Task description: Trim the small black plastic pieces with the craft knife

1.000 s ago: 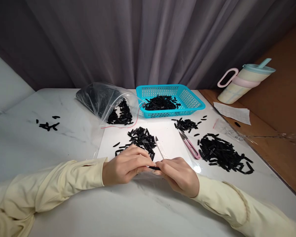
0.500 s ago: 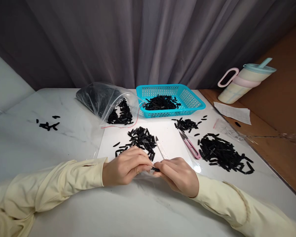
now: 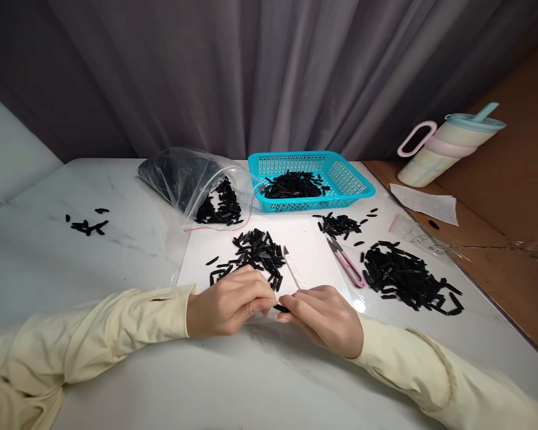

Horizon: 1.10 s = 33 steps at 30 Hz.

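Note:
A small, narrow black piece (image 3: 281,308) is pinched between my two hands at the near edge of a white sheet (image 3: 314,251). My left hand (image 3: 233,301) is closed on its left end, fingertips together. The fingers of my right hand (image 3: 325,316) close round its right end and hide part of it. Just beyond the hands lies a pile of similar black pieces (image 3: 262,251). A white-handled craft knife (image 3: 295,269) rests on the sheet, its tip pointing away. Pink thread snips (image 3: 347,263) lie to the right of it.
A zip bag (image 3: 179,185) spills black pieces at the back, beside a blue basket (image 3: 314,206) holding more. Further black piles (image 3: 406,275) lie on the right, with a few pieces (image 3: 89,227) far left. A tumbler (image 3: 448,149) and paper (image 3: 425,203) stand and lie at the right.
Both hands stay in almost the same place, still pinching the black piece, with only a slight shift of the fingers. The things on the table have not moved.

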Motion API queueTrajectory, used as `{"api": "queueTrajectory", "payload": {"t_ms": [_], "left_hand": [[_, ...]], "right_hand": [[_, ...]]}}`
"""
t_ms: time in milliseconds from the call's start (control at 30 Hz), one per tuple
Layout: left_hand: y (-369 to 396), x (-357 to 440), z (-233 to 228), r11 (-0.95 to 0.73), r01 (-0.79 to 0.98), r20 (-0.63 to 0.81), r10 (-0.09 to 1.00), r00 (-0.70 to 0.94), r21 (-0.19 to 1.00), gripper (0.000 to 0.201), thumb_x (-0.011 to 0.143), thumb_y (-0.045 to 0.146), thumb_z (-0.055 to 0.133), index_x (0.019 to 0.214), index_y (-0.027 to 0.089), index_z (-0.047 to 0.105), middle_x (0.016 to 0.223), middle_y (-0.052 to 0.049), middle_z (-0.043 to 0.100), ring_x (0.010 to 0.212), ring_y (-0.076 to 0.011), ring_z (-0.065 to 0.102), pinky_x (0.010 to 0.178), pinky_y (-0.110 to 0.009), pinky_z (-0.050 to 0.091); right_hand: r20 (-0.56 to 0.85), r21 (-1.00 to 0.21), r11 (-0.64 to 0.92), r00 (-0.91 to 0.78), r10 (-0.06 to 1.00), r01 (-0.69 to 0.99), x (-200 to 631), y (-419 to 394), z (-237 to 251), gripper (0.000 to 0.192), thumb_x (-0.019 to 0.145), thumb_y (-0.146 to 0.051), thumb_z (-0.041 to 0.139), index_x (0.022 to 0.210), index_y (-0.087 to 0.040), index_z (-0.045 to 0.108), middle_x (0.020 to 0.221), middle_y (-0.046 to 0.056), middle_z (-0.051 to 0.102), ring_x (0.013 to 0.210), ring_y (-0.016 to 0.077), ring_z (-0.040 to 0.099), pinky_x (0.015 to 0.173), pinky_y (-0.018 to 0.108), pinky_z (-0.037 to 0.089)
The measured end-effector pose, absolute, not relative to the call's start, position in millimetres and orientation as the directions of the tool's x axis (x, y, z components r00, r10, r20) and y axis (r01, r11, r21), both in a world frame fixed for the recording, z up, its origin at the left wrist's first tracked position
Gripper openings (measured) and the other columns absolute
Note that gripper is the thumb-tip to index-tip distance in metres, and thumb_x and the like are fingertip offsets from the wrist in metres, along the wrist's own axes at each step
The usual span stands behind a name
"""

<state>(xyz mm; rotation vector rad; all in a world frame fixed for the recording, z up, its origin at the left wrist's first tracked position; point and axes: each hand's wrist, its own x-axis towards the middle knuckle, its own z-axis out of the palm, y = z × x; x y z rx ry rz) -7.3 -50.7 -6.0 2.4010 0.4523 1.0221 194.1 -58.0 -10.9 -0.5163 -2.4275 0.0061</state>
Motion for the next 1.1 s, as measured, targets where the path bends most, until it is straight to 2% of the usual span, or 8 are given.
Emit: {"api": "queueTrajectory", "payload": {"t_ms": [400,667,833,1100], "left_hand": [[-51.9,-5.8,-4.4,-0.831,0.125,0.567,0.472,0.675,0.543,0.018,0.09,0.011,0.035,0.076,0.015,0.046,0.059,-0.001,0.052,0.06,-0.0113,0.046,0.065,-0.027,0.039],[-52.7,-5.8,-4.3,-0.827,0.11,0.549,0.46,0.698,0.552,0.025,0.091,0.011,0.029,0.069,0.017,0.04,0.057,0.0,0.05,0.057,-0.0115,0.045,0.065,-0.029,0.037],[-51.4,-7.8,-3.1,-0.802,0.053,0.537,0.446,0.716,0.595,0.027,0.092,0.014,0.023,0.073,0.016,0.043,0.064,-0.005,0.055,0.065,-0.0143,0.051,0.068,-0.031,0.038],[-52.4,-6.6,-1.9,-0.745,0.0,0.514,0.46,0.724,0.667,0.015,0.088,0.008,0.034,0.08,0.014,0.046,0.066,-0.005,0.056,0.067,-0.0136,0.051,0.067,-0.028,0.041]], "right_hand": [[0.597,-0.12,0.923,-0.717,0.36,0.365,193.6,-57.3,-11.6,0.038,0.097,-0.026,0.033,0.067,-0.012,0.053,0.046,-0.004,0.039,0.043,0.0095,0.028,0.04,0.024,0.026],[0.599,-0.114,0.924,-0.716,0.357,0.365,192.6,-56.8,-14.1,0.042,0.098,-0.026,0.026,0.064,-0.014,0.049,0.047,-0.004,0.041,0.043,0.01,0.029,0.04,0.024,0.025],[0.604,-0.113,0.926,-0.715,0.353,0.361,194.0,-57.5,-12.7,0.044,0.099,-0.024,0.023,0.063,-0.015,0.047,0.047,-0.003,0.042,0.043,0.0102,0.03,0.04,0.025,0.024],[0.595,-0.084,0.928,-0.729,0.339,0.364,192.9,-56.8,-13.2,0.042,0.099,-0.024,0.025,0.063,-0.017,0.045,0.047,-0.003,0.041,0.044,0.0103,0.03,0.041,0.026,0.024]]}}
